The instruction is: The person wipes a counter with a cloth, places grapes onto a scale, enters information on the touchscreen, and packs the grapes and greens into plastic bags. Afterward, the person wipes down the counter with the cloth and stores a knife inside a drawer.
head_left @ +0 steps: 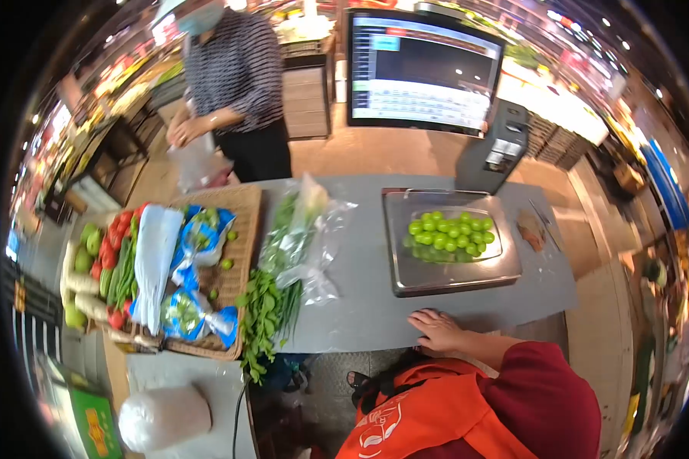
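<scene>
My right hand (436, 330) rests on the front edge of the grey counter (352, 321), fingers stretched out, holding nothing. Just beyond it stands a metal weighing scale (406, 269). On its tray lies a bunch of green grapes (453, 233); the hand is apart from both. Left of the scale is a clear plastic bag (295, 237) with leafy greens inside, and loose leafy greens (260, 317) hang over the counter's edge. My left hand is not in view.
A wicker basket (241, 264) holds bagged produce and a stack of pale bags (157, 256). Peppers and other vegetables (113, 260) sit beside it. A screen (423, 75) rises behind the scale. Across the counter stands a masked person (237, 73) holding a plastic bag (199, 162).
</scene>
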{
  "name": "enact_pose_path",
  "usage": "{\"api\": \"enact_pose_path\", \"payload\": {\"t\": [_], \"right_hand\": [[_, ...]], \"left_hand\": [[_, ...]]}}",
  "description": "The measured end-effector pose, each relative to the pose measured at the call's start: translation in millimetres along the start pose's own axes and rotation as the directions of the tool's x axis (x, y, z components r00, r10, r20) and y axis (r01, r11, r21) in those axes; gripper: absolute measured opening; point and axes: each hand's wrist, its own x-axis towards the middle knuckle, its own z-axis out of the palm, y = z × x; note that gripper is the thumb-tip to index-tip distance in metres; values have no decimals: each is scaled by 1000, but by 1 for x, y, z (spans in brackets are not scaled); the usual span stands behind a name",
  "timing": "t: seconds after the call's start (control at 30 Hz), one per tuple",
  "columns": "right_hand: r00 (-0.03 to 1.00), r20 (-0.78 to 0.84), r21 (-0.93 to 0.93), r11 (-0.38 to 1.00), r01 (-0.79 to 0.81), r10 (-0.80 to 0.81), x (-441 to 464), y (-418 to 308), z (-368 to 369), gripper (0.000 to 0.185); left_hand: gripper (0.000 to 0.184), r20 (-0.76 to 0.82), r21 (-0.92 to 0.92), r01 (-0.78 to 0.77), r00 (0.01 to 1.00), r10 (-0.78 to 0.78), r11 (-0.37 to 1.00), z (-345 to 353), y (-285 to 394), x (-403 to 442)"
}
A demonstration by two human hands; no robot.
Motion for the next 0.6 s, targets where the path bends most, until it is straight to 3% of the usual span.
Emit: {"api": "enact_pose_path", "payload": {"t": [0.07,0.1,0.2,0.3,0.37,0.43,0.47,0.53,0.57,0.6], "right_hand": [[1000,-6,63,998,-23,23,-5,6,1,58],[994,-113,165,986,20,-1,-9,15,11,54],[996,-78,306,952,-24,50,-44,44,13,50],[955,-36,320,909,-267,293,-101,95,-6,27],[802,-302,539,786,-302,515,-134,147,-15,28],[437,-560,629,705,-329,704,-140,208,-34,21],[371,-541,616,656,-436,755,-140,242,-52,15],[270,-694,573,739,-354,667,-127,312,-70,18],[221,-718,531,725,-439,660,-118,341,-73,24],[172,-744,488,701,-521,646,-104,364,-79,32]], "left_hand": [[27,104,0,-29,994,29,1000,27,24,-25],[27,164,4,-39,986,38,999,39,35,-39],[28,317,1,-56,947,53,998,76,61,-83],[29,439,-15,-75,895,74,997,108,86,-131],[30,506,-37,-83,858,90,996,131,102,-161],[31,565,-87,-90,816,124,992,156,116,-193],[32,583,-115,-100,799,149,988,166,122,-209],[27,594,-224,-166,758,269,960,194,141,-249],[12,503,-281,-233,791,349,931,217,144,-267],[7,741,-349,-269,508,440,898,214,142,-246]]}}
